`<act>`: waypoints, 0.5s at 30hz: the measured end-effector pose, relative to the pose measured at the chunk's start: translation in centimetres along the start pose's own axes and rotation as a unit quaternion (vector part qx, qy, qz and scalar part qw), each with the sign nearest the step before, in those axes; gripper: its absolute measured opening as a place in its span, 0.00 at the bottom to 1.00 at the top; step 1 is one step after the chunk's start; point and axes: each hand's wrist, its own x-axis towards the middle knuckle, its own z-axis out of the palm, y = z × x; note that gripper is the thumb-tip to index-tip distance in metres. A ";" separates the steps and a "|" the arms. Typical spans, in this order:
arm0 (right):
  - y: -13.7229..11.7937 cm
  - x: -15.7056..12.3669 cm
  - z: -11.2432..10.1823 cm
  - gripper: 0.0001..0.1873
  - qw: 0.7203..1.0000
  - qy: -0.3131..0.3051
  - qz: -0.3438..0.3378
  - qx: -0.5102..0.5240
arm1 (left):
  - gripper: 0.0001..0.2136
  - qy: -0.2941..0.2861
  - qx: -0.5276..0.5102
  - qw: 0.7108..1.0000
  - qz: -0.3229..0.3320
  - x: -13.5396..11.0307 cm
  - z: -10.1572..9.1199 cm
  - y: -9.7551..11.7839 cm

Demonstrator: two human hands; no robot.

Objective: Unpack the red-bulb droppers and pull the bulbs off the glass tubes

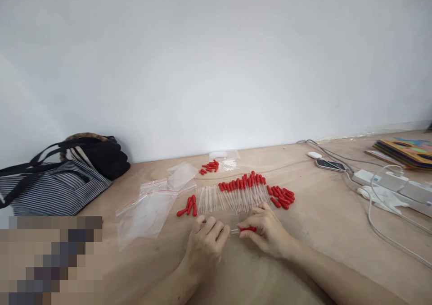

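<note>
My left hand (pixel 206 242) is closed around one end of a clear dropper tube (pixel 234 231), most of it hidden by the fingers. A red rubber bulb (pixel 249 229) is pinched between the thumb and fingers of my right hand (pixel 268 230), in line with the tube; whether the tube is inside the bulb, I cannot tell. Just beyond my hands lie bare clear tubes (pixel 207 199) side by side, then a row of droppers with red bulbs (pixel 245 192) on their far ends. Loose red bulbs (pixel 282 198) are heaped to the right, and several other bulbs (pixel 189 206) lie to the left.
Clear zip bags (pixel 148 210) lie at the left. Small red bulbs (pixel 209 166) and thin clear tubes (pixel 228 164) rest near the wall. A striped bag (pixel 57 188) stands far left. Power strips (pixel 394 183), cables, a phone-like device (pixel 330 164) and colourful boards (pixel 405 154) occupy the right.
</note>
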 end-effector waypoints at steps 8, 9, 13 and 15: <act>0.7 -0.6 -1.0 0.07 0.971 0.047 -0.177 -0.152 | 0.13 -0.028 -0.059 0.997 -0.030 0.7 -0.9 0.8; 0.9 -0.7 -1.1 0.07 0.968 0.049 -0.191 -0.157 | 0.12 -0.027 -0.068 0.997 -0.033 0.6 -1.1 0.7; 2.6 -1.0 -2.2 0.08 0.967 0.072 -0.172 -0.173 | 0.11 -0.054 -0.116 0.989 -0.069 0.0 -1.5 -1.0; 4.0 -1.2 -3.3 0.06 0.972 0.112 -0.111 -0.172 | 0.11 -0.088 -0.162 0.974 -0.135 -0.3 -1.6 -2.9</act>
